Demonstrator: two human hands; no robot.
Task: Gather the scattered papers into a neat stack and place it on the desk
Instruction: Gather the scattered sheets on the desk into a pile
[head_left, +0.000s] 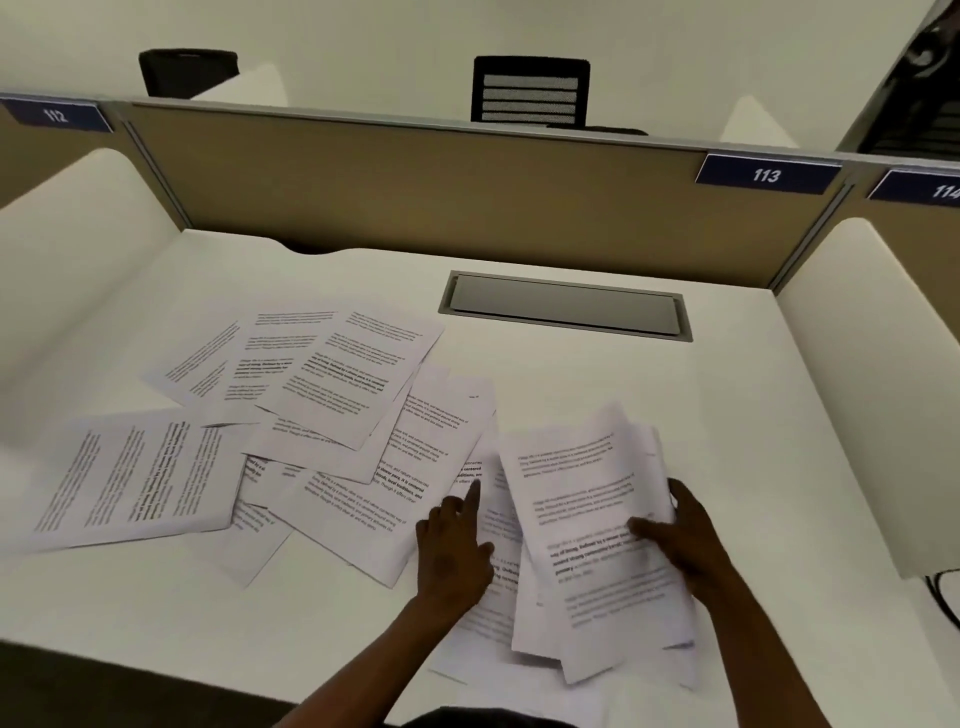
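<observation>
Right hand (675, 540) grips gathered papers (592, 535); left hand (452, 551) open on scattered sheets (343, 384).

White counter (571, 395) in cubicle; tan partition (415, 197) behind, label "113" (766, 175). Grey cable hatch (566, 306) inset. Black chair (530, 91) beyond partition.
</observation>
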